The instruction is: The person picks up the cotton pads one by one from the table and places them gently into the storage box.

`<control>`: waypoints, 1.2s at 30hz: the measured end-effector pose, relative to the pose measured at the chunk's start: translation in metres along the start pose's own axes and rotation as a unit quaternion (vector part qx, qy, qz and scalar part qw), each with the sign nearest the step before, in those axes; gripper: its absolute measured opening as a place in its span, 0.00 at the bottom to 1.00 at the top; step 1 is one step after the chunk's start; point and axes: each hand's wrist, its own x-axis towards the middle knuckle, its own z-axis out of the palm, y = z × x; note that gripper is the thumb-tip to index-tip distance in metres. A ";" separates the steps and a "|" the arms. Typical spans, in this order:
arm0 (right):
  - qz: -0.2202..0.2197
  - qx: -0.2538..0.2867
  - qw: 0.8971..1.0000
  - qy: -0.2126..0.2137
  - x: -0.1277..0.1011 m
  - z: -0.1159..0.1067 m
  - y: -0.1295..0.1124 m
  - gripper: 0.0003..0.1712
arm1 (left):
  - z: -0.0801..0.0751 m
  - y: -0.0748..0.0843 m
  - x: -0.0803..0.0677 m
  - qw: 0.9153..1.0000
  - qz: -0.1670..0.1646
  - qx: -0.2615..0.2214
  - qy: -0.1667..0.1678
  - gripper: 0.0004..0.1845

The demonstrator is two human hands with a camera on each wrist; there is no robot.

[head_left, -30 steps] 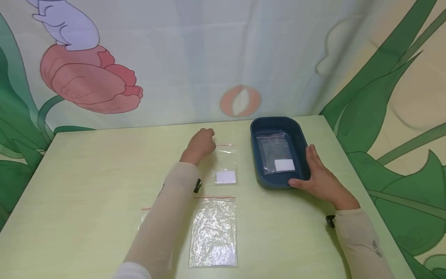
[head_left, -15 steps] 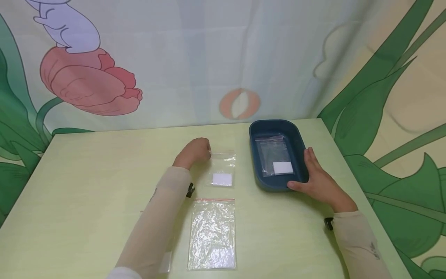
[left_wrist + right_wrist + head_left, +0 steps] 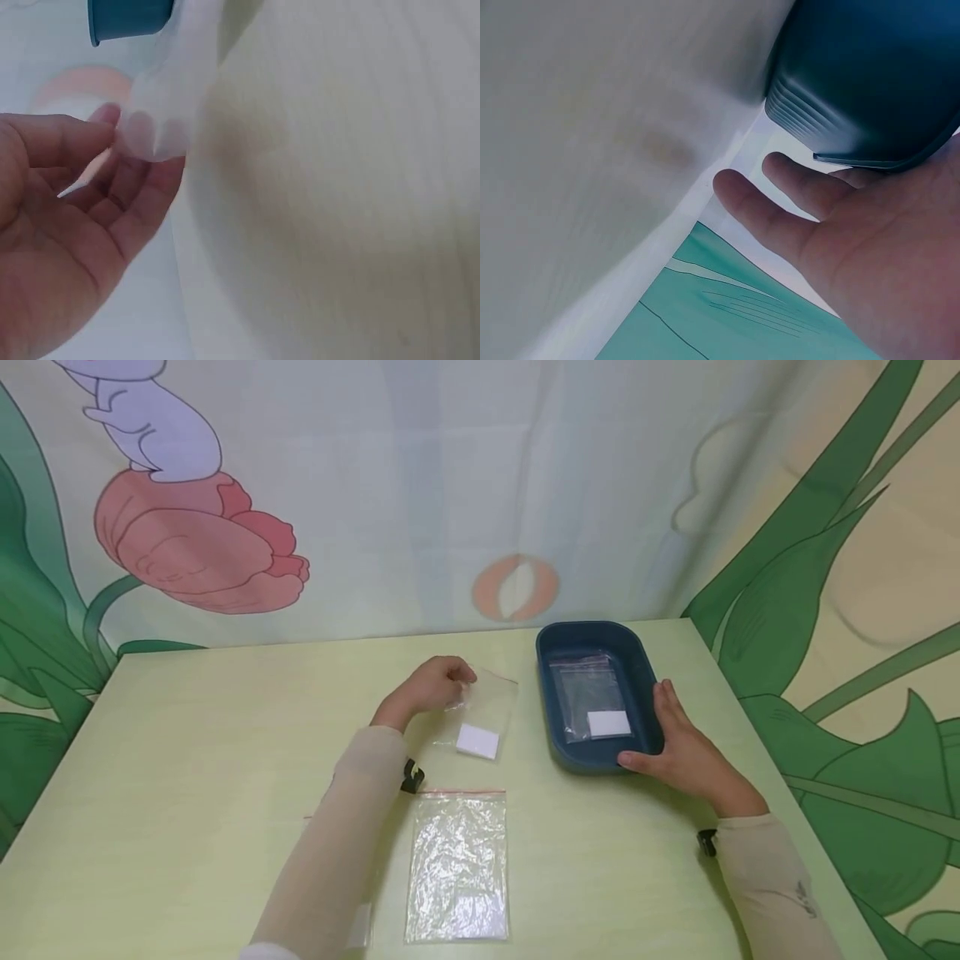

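Since the earlier frame: the small zip bag has come up at its far end and now sits tilted, its red zip edge swung right and off the desk; before it lay flat. The right hand and the tub have not moved.

Left to right:

- A third bag is mostly hidden under the left sleeve, at the near left; only an edge shows.
- Left hand: the fingers are curled and pinch the far left corner of the small zip bag. The wrist view confirms the thumb and fingertips are closed on the clear film. The bag's near end, with the white square pad inside, is still low at the desk; I cannot tell if it touches.
- The large clear zip bag lies flat on the desk, near side of the small bag, red zip edge facing far. It is apart from both hands.
- The blue tub is at the right of the small bag, near the desk's far right corner. Inside it another clear bag with a white pad lies flat.
- Right hand: it rests against the tub's near right corner, thumb along the near wall, fingers mostly straight along the right wall. In the wrist view the fingers are loosely spread beside the tub's underside, not wrapped round it.
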 end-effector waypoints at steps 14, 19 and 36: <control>-0.003 0.010 1.000 0.000 -0.006 0.005 0.004 0.73 | 0.009 0.010 -0.003 0.995 0.092 0.040 -0.006 0.44; -0.003 0.013 1.000 0.001 -0.008 0.004 0.001 0.73 | 0.005 0.026 -0.010 0.989 0.117 0.091 0.001 0.44; -0.001 0.011 1.000 0.001 -0.001 0.001 0.000 0.74 | -0.001 0.071 -0.023 0.985 0.134 0.104 0.037 0.38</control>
